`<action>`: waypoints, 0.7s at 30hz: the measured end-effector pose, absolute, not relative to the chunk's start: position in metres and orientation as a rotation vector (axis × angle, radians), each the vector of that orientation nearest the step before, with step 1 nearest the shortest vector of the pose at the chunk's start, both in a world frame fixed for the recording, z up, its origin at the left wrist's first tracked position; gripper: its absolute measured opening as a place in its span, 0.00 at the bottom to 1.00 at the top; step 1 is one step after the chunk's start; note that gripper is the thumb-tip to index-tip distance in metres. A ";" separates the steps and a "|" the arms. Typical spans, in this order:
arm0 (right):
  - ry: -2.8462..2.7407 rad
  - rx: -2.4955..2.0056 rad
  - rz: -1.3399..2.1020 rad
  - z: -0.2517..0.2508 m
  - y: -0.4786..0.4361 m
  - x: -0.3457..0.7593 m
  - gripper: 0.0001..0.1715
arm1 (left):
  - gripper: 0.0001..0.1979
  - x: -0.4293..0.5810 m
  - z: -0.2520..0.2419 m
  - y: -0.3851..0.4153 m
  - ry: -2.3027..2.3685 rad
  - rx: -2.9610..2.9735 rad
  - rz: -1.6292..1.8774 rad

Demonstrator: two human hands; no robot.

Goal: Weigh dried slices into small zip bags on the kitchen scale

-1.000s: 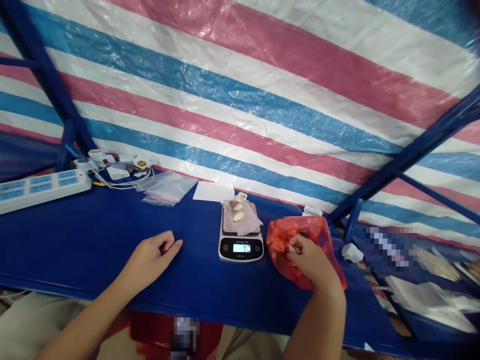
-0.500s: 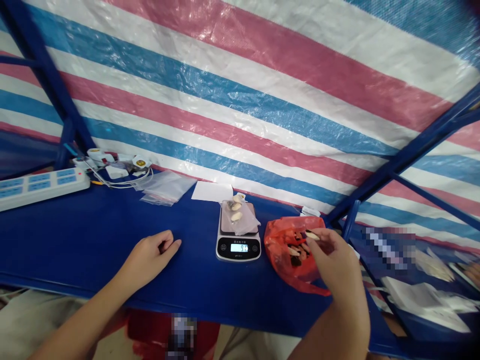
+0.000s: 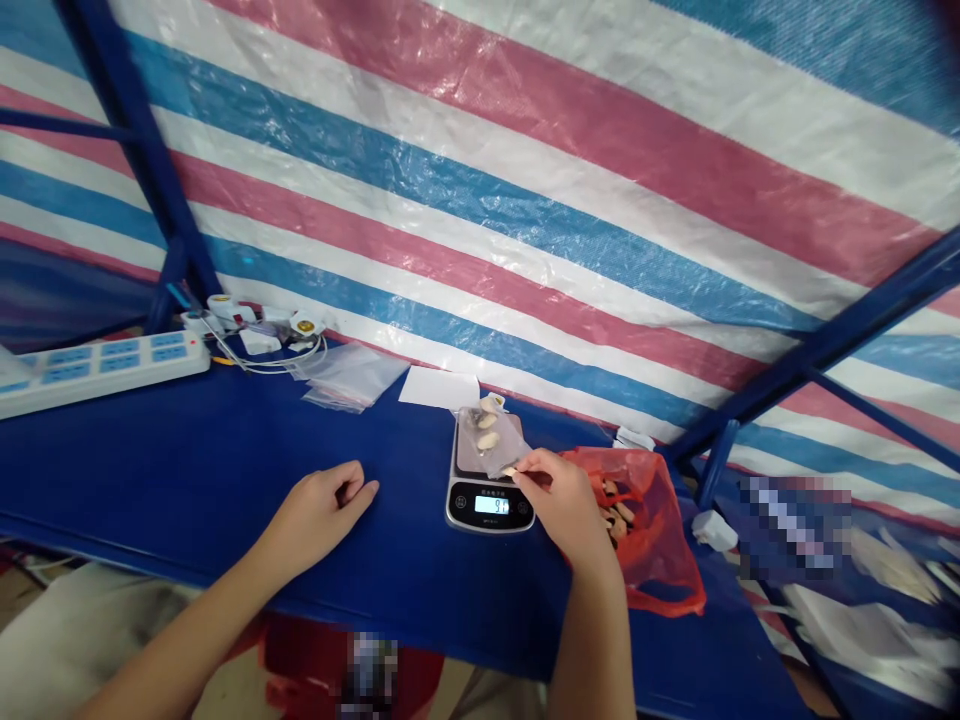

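Note:
Between the thumb and fingers of my right hand is a small pale slice, held at the front edge of the scale's plate. The digital kitchen scale has a lit display that seems to read 9.1. On its plate lies a clear plastic bag with several pale slices in or on it; I cannot tell which. A red plastic bag, open at the top and holding brownish and pale pieces, sits behind my right wrist. My left hand rests curled on the blue table, visibly holding nothing.
Flat clear bags and a white paper lie at the table's back. A power strip and tangled white cables are at the left. A white adapter is right of the red bag. Blue metal bars frame striped sheeting.
My right hand has moved left from over the red bag to the scale, carrying a pale slice. My left hand stays curled on the table. The view has shifted slightly.

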State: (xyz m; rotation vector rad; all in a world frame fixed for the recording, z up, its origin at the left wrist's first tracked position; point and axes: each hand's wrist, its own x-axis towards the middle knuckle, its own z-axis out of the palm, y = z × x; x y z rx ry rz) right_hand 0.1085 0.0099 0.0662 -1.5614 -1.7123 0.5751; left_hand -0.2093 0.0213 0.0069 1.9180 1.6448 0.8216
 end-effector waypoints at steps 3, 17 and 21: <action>-1.716 -1.560 0.503 0.061 0.013 0.103 0.04 | 0.22 -0.210 0.006 0.022 1.635 1.929 0.825; -1.654 -1.498 -0.328 0.062 0.024 0.112 0.07 | 0.22 -0.211 0.005 0.022 1.625 1.874 0.938; -1.664 -1.424 -0.405 0.067 0.026 0.109 0.07 | 0.22 -0.210 0.002 0.026 1.627 1.909 0.940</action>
